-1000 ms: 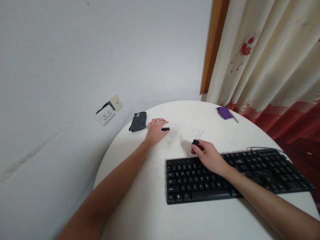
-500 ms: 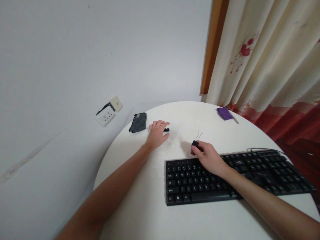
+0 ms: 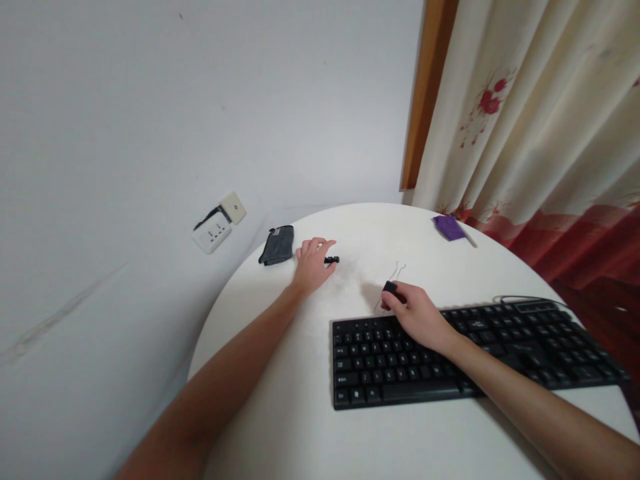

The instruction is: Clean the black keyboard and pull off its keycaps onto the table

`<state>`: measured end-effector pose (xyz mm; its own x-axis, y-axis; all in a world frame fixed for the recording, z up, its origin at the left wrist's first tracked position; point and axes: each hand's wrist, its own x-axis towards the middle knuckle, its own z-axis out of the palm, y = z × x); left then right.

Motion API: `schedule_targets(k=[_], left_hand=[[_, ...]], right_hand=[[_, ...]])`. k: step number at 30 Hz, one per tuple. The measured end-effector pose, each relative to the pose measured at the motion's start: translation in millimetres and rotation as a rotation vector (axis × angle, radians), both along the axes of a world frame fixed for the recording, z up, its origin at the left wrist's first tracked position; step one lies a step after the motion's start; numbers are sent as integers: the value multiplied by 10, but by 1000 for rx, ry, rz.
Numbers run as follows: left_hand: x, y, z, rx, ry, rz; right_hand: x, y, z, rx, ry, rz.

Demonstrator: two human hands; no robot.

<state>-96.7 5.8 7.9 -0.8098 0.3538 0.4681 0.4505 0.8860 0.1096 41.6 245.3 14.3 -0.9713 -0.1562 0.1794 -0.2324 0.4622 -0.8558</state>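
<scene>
In my right hand (image 3: 415,312) is a wire keycap puller (image 3: 390,287), gripped by its black middle. Its thin wire prongs stick out beyond the fingers, just past the back edge of the black keyboard (image 3: 407,392). My left hand (image 3: 311,264) is low over the white table, thumb and index finger spread apart. Between them lies a short row of small black pieces that look like keycaps (image 3: 332,259); part of the row is hidden by the hand. Whether the fingers touch the pieces I cannot tell.
Left of my left hand lies a dark zip pouch (image 3: 278,245). A purple cloth-like item (image 3: 449,228) with a pale stick is at the back right. The round white table (image 3: 280,400) meets a wall with a socket (image 3: 212,232); a curtain (image 3: 545,120) hangs right.
My left hand has shifted slightly left and its thumb and index finger have drawn back, uncovering more of the black pieces. My right hand holds the keycap puller in the same place.
</scene>
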Motion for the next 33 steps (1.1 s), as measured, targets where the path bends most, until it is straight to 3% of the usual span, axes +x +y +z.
schedule_targets(k=[24, 30, 33], left_hand=[[-8, 76, -33, 12, -17, -8], [69, 85, 78, 93, -1, -17], [266, 147, 213, 129, -119, -121]], right_hand=[[-6, -1, -2, 16, 6, -6], [3, 3, 4, 4, 17, -25], [-3, 36, 56, -6, 39, -92]])
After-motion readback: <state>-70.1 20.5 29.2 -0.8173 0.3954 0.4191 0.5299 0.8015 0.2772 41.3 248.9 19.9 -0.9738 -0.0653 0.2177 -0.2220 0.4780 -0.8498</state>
